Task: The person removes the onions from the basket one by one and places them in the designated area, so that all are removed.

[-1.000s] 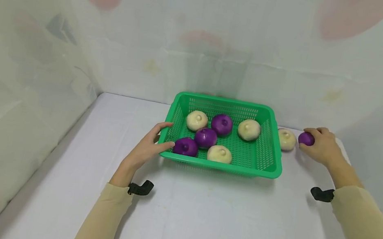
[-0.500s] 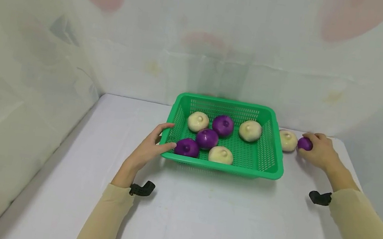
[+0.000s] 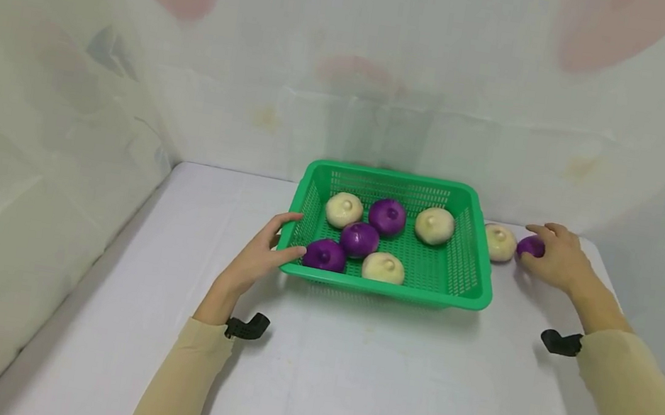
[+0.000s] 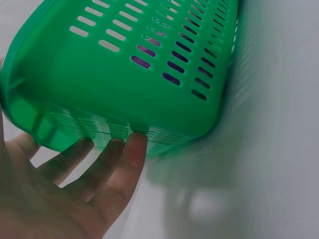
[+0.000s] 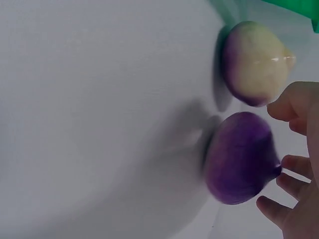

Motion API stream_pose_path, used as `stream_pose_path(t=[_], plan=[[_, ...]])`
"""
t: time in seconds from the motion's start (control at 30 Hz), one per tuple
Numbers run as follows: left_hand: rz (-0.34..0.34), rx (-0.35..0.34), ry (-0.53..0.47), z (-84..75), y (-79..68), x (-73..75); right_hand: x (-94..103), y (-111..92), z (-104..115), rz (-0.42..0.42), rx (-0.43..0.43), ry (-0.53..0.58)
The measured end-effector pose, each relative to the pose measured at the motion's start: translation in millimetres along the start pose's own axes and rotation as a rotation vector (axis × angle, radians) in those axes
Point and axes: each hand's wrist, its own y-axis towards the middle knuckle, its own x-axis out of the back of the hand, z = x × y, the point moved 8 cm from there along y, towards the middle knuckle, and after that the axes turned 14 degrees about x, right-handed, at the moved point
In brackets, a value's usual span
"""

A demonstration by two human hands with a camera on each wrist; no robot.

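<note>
A green plastic basket (image 3: 410, 292) holds several turnips, some purple side up like the turnip (image 3: 387, 217) and some white side up like the turnip (image 3: 434, 226). My left hand (image 3: 254, 257) rests at the basket's left end, thumb and index over the rim. In the left wrist view, fingertips (image 4: 137, 142) touch its outer wall. Right of the basket, a white-side-up turnip (image 3: 499, 243) stands beside a purple-side-up turnip (image 5: 241, 158). My right hand (image 3: 560, 259) is spread loosely around the purple one. Its fingers (image 5: 274, 209) stand slightly off, though contact at the stem is unclear.
The white-covered table (image 3: 377, 386) ends at a pale hanging sheet (image 3: 248, 80) behind the basket. More sheeting (image 3: 19, 189) hangs along the left side. A small black wrist mount (image 3: 560, 342) sits at the right cuff, and another mount (image 3: 247, 326) at the left.
The purple turnip in my right hand has come down onto the table beside the white one. The right fingers have loosened and lifted from it. My left hand stays at the basket.
</note>
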Motion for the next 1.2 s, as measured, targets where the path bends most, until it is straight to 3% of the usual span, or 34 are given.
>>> stream_pose_path(t=[0.33, 0.77, 1.2], plan=[[-0.014, 0.01, 0.007, 0.3, -0.6, 0.3, 35.9, 5, 33, -0.077, 0.094, -0.06], [-0.003, -0.002, 0.011, -0.2, 1.4, 0.8, 68.3, 4, 94, -0.239, 0.231, -0.069], [0.0, -0.001, 0.006, 0.4, 2.2, 0.6, 78.6, 7, 139, -0.249, 0.312, -0.02]])
